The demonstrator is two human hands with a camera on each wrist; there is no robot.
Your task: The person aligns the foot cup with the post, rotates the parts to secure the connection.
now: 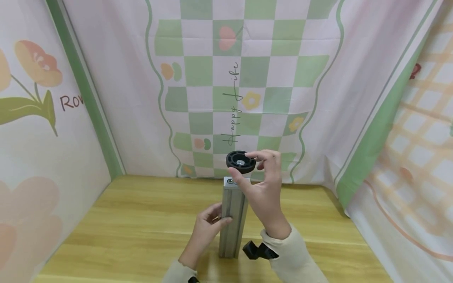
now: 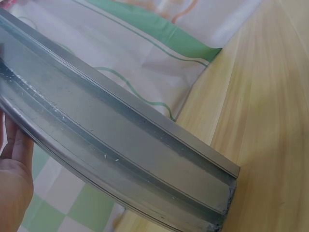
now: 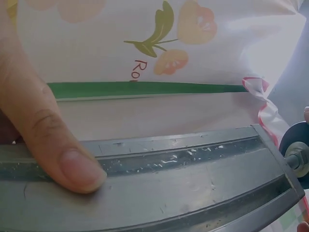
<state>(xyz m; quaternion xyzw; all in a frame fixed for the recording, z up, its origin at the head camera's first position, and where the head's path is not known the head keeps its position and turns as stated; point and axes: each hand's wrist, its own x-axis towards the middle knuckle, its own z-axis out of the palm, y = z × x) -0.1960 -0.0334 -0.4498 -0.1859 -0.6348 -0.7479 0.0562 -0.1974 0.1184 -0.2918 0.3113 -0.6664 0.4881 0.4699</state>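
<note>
An aluminium profile stands upright on the table, its grooved sides showing. My left hand grips it around mid-height, and the left thumb lies across its face in the right wrist view. Above the top end, my right hand pinches a round black levelling foot by its rim between thumb and fingers. A metal stud with a nut sits between the foot and the profile's end in the right wrist view. Whether the stud is inside the end hole cannot be told.
The wood-grain table spreads out around the profile. Behind it hangs a green-and-white checkered cloth, with printed curtains at both sides. A black wrist mount juts from the right sleeve close to the profile.
</note>
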